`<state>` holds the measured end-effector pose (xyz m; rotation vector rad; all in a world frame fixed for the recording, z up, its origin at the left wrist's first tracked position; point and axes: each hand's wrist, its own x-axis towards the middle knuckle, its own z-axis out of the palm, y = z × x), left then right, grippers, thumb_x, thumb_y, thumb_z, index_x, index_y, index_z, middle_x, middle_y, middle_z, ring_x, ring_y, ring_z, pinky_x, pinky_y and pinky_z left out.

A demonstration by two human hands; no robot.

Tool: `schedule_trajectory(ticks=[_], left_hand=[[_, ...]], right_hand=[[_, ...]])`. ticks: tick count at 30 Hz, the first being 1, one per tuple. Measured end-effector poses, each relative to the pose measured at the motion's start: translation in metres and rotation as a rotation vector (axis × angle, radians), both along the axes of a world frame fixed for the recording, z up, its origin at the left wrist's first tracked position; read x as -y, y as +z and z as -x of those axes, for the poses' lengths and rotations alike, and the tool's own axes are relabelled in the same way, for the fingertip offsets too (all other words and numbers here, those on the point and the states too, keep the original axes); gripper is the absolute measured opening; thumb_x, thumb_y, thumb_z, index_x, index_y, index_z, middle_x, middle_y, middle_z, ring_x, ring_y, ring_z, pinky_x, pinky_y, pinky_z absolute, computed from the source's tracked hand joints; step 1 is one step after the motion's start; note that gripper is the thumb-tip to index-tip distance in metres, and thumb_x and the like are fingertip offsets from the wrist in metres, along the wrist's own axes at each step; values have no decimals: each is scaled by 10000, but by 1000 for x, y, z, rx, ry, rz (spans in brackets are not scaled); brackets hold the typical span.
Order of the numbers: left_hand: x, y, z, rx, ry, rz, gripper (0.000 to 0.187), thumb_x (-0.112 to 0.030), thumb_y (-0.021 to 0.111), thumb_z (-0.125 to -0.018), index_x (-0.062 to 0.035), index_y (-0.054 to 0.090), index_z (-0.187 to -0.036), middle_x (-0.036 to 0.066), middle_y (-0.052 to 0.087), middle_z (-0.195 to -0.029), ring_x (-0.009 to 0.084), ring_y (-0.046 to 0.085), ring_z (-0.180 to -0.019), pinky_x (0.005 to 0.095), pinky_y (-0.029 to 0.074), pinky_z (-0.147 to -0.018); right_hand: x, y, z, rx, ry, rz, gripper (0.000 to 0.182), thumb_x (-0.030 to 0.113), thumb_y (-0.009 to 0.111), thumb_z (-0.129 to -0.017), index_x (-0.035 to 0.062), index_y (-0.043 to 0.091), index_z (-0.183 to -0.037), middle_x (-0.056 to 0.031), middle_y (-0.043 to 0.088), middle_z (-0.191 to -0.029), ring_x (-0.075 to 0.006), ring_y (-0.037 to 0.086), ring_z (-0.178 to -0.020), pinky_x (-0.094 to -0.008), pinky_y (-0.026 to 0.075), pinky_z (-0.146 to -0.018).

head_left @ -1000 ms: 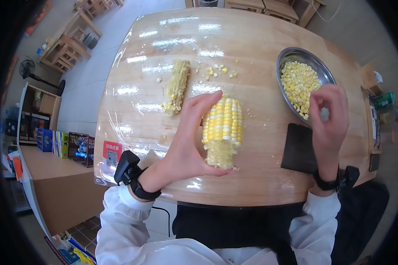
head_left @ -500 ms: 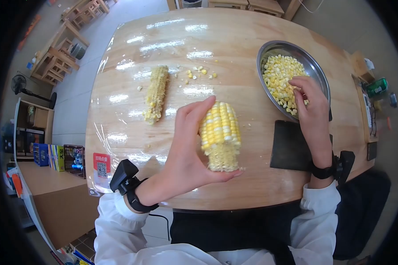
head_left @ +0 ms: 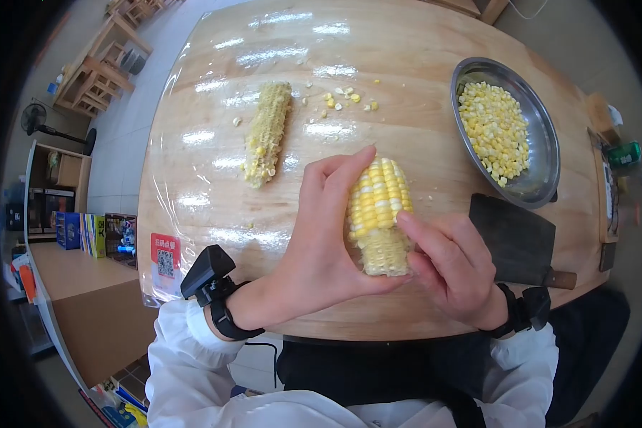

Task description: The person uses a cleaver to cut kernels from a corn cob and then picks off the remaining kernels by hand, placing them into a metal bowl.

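Head view: left hand (head_left: 321, 242) grips half-stripped corn cob (head_left: 378, 214) upright; right hand (head_left: 446, 267) pinches kernels at its bared edge. Steel bowl (head_left: 542, 135) right of cob. Best peeled row by row.

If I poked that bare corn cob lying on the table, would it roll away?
Probably a little. The stripped cob is round and lies on its side on the glossy table, so a sideways poke would likely roll it. Its rough, ragged surface may slow it soon. With its kernels gone, it looks fairly light and stiff.
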<state>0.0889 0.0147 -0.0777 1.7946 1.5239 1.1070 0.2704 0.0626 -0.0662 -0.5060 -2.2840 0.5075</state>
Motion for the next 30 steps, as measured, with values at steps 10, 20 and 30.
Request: schedule_trajectory(ticks=[10, 20, 30], left_hand=[[1, 0, -2, -22, -44, -60, 1078, -246, 859, -460, -42, 296, -1355, 158, 344, -1232, 283, 366, -1149, 362, 377, -906], [0, -3, -3, -77, -63, -102, 1048, -251, 859, -482, -28, 306, -1344, 173, 341, -1221, 307, 362, -1151, 395, 370, -935], [7, -1, -10, -395, 148, -365, 841, -219, 812, -542, -70, 458, -1290, 189, 385, -1237, 319, 400, -1081, 350, 389, -783]], right_hand=[[4, -1, 2, -71, 38, 240, 371, -95, 647, -679, -5, 517, -1014, -129, 526, -846, -247, 536, -674, -320, 451, -574], [-1, -2, -2, -107, 70, 331, 286, -64, 670, -703, 19, 537, -942, -107, 505, -767, -215, 533, -622, -294, 441, -543], [1, -3, 2, -45, -86, 244, 243, -42, 688, -693, 32, 527, -861, -108, 542, -749, -186, 576, -596, -284, 478, -531]])
